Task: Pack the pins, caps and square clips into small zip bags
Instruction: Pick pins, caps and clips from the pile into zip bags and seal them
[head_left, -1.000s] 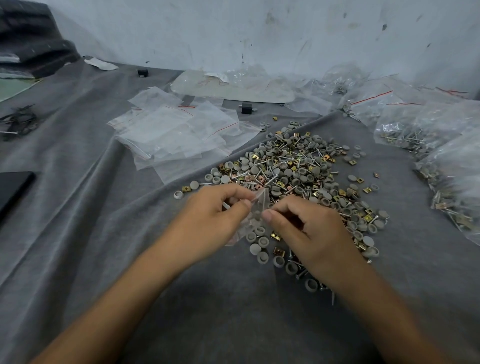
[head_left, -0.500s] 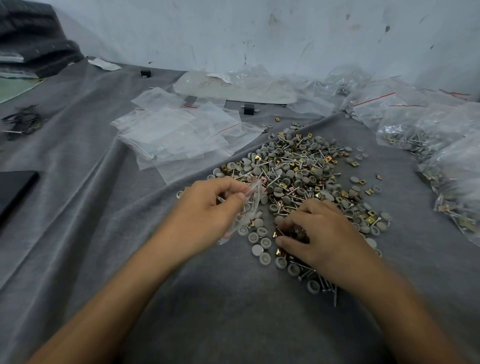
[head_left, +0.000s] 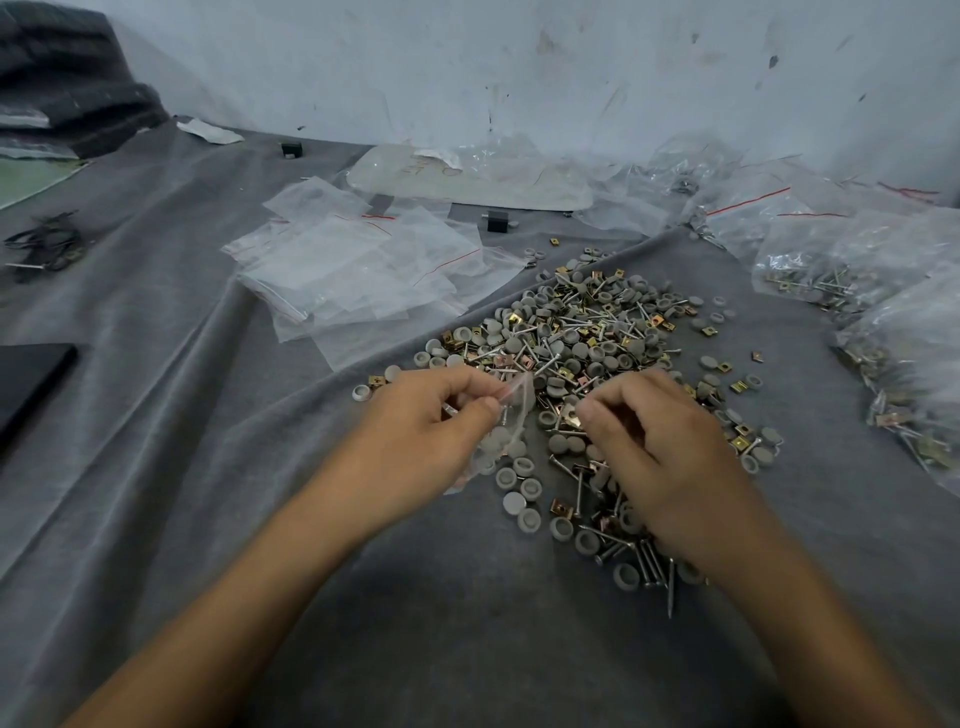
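A heap of grey round caps, steel pins and gold square clips (head_left: 587, 332) lies on the grey cloth (head_left: 182, 467) in the middle. My left hand (head_left: 426, 431) pinches the mouth of a small clear zip bag (head_left: 511, 423) at the heap's near-left edge; a few grey caps and a pin show inside it. My right hand (head_left: 660, 452) hovers over the heap just right of the bag, fingers curled with the tips pointing at the bag's mouth. Whatever those fingertips hold is hidden.
A stack of empty zip bags (head_left: 353, 275) lies behind my left hand. Filled bags (head_left: 831, 270) crowd the right side up to the wall. A small black block (head_left: 497, 221), a black flat object (head_left: 31, 379) and a wire tangle (head_left: 47, 244) also lie on the cloth.
My right hand left the bag's mouth, dipped into the heap, and has now lifted back toward the bag with curled fingers. My left hand kept its hold on the bag.
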